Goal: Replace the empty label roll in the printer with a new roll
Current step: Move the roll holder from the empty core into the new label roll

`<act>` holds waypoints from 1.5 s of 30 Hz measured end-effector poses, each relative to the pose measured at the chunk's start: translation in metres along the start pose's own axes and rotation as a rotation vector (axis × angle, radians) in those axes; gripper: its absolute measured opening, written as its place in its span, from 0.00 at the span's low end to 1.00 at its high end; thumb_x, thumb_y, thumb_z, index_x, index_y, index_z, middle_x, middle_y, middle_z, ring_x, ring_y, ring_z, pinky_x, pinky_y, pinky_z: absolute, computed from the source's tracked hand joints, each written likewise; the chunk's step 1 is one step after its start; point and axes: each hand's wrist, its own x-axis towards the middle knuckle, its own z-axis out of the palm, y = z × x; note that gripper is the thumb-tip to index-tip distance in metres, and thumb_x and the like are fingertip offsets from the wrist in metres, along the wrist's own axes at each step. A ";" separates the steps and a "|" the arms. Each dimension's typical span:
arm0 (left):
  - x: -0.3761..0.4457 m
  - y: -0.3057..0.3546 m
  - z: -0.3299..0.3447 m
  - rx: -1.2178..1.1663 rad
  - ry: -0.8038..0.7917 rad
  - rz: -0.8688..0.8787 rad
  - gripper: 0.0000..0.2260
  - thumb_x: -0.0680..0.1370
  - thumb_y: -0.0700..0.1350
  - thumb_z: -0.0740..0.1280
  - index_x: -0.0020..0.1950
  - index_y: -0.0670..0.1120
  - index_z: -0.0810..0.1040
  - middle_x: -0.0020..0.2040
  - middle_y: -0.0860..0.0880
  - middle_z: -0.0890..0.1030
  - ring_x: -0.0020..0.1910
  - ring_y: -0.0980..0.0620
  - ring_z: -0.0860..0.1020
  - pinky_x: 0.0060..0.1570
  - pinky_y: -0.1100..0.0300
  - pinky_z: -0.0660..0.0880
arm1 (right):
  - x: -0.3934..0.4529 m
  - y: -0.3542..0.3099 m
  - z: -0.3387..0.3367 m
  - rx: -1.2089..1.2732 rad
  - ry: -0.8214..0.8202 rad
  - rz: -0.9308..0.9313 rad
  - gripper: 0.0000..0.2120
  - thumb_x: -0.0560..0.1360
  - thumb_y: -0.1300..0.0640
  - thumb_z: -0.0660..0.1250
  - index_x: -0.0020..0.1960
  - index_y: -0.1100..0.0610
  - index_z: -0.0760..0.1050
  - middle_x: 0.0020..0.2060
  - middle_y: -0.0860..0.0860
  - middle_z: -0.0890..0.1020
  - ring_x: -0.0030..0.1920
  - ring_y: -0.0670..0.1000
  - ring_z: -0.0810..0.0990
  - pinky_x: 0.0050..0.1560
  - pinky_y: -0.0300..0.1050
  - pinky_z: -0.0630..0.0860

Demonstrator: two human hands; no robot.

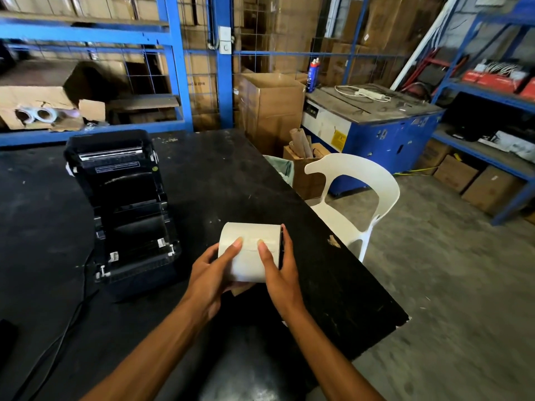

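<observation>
Over the near edge of the black desk [231, 175], the left hand [208, 280] and right hand [282, 280] both grip a fat white paper label roll [250, 251]. Farther back, the black plastic printer [124, 209] sits open. I think loading comes next: carry the roll left into the printer.

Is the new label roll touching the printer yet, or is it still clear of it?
Apart. The head view shows the label roll held between the left hand and right hand, with bare black table showing between it and the open printer.
</observation>
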 end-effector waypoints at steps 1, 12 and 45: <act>0.005 0.000 0.008 0.000 -0.005 -0.002 0.22 0.62 0.52 0.77 0.52 0.46 0.82 0.47 0.45 0.87 0.45 0.46 0.85 0.36 0.50 0.82 | 0.007 0.001 -0.005 0.026 0.021 0.007 0.39 0.65 0.33 0.66 0.73 0.39 0.57 0.72 0.50 0.67 0.67 0.53 0.72 0.64 0.55 0.75; 0.054 0.011 0.009 0.382 -0.114 -0.111 0.16 0.73 0.59 0.69 0.56 0.53 0.80 0.53 0.44 0.84 0.51 0.47 0.83 0.43 0.52 0.83 | 0.070 0.011 -0.041 0.340 0.187 0.316 0.21 0.73 0.44 0.67 0.63 0.48 0.74 0.53 0.55 0.82 0.49 0.55 0.82 0.45 0.50 0.82; 0.109 -0.044 -0.039 0.809 0.081 0.120 0.05 0.72 0.36 0.73 0.38 0.44 0.82 0.34 0.48 0.82 0.34 0.52 0.79 0.28 0.65 0.75 | 0.069 0.023 -0.048 0.275 0.156 0.299 0.15 0.73 0.45 0.67 0.57 0.49 0.77 0.46 0.53 0.85 0.46 0.55 0.83 0.41 0.48 0.82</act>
